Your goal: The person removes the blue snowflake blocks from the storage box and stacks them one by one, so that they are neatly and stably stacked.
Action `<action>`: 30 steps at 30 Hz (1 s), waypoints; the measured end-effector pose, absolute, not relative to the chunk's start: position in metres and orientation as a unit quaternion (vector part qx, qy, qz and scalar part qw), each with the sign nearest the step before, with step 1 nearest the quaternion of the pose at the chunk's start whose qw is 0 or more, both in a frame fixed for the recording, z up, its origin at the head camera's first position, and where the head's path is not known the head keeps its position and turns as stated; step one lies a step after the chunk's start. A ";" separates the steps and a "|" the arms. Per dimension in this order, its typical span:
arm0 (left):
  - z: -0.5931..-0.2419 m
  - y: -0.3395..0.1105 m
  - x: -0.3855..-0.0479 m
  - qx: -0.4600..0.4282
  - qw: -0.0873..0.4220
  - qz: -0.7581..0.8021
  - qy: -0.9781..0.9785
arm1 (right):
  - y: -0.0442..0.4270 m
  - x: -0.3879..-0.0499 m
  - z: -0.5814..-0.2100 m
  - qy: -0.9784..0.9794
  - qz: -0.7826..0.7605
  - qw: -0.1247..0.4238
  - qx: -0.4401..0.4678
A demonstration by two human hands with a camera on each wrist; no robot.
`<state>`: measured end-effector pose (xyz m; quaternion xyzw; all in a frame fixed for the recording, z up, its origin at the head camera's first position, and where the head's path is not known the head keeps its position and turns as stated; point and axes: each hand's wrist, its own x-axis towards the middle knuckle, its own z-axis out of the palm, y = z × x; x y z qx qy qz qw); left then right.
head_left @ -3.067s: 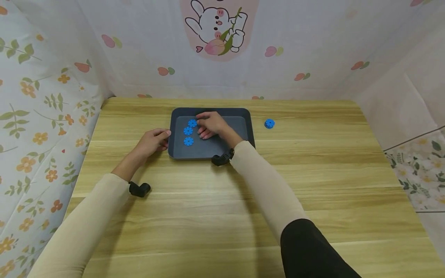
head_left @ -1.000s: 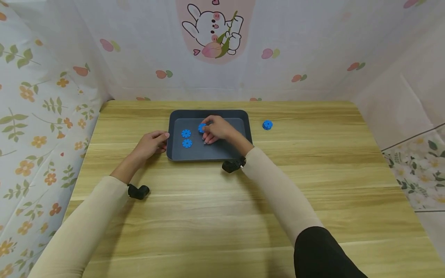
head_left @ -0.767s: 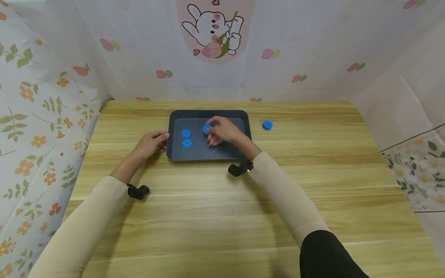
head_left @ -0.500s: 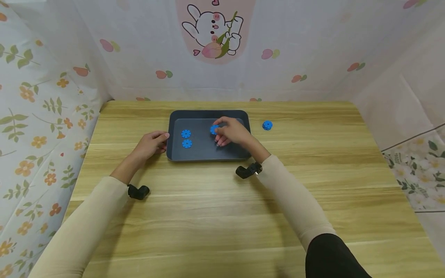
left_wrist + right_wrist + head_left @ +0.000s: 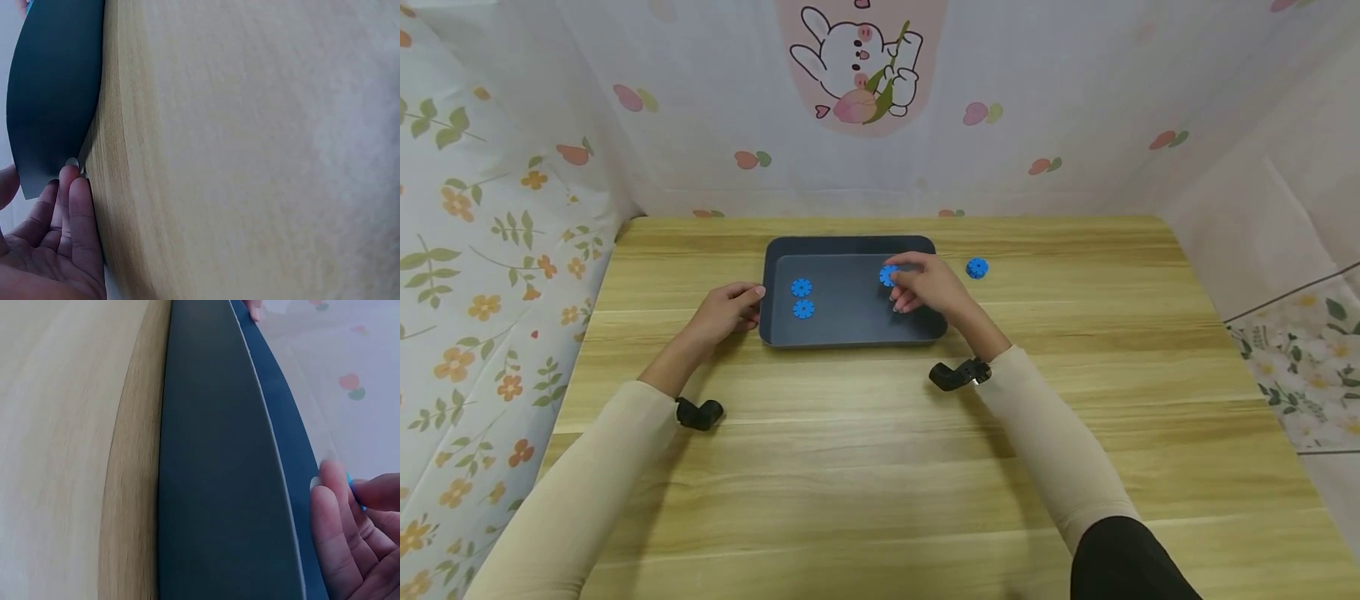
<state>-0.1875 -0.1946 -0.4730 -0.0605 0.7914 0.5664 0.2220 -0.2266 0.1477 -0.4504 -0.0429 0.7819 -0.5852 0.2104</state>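
Note:
My right hand [image 5: 928, 283] pinches a blue notched plastic disc [image 5: 888, 276] between thumb and fingers, over the right part of a dark grey tray [image 5: 842, 336]. In the right wrist view a sliver of the disc [image 5: 354, 489] shows at the fingertips. My left hand [image 5: 727, 312] holds the tray's left edge, thumb at the rim and fingers against the outer wall in the left wrist view. Two more blue discs, an upper disc [image 5: 801, 287] and a lower disc [image 5: 803, 309], lie flat and close together in the tray's left part.
A small stack of blue discs [image 5: 977, 267] sits on the wooden table [image 5: 850, 467], just right of the tray. Patterned cloth [image 5: 880, 175] hangs behind the table and along its sides. Each wrist carries a black camera, the left camera [image 5: 700, 414] being over the table.
The right hand has taken hold of the uppermost of the three discs in the tray and carried it rightward. The left hand stays at the tray's left edge.

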 end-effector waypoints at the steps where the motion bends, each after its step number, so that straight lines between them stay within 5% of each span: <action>1: -0.473 -0.195 -0.188 -0.060 0.222 0.566 0.791 | 0.150 -0.226 -0.450 0.783 -0.586 0.206 -0.040; 30: -0.472 -0.195 -0.187 -0.068 0.227 0.563 0.792 | 0.219 -0.224 -0.453 0.736 -0.663 0.117 0.066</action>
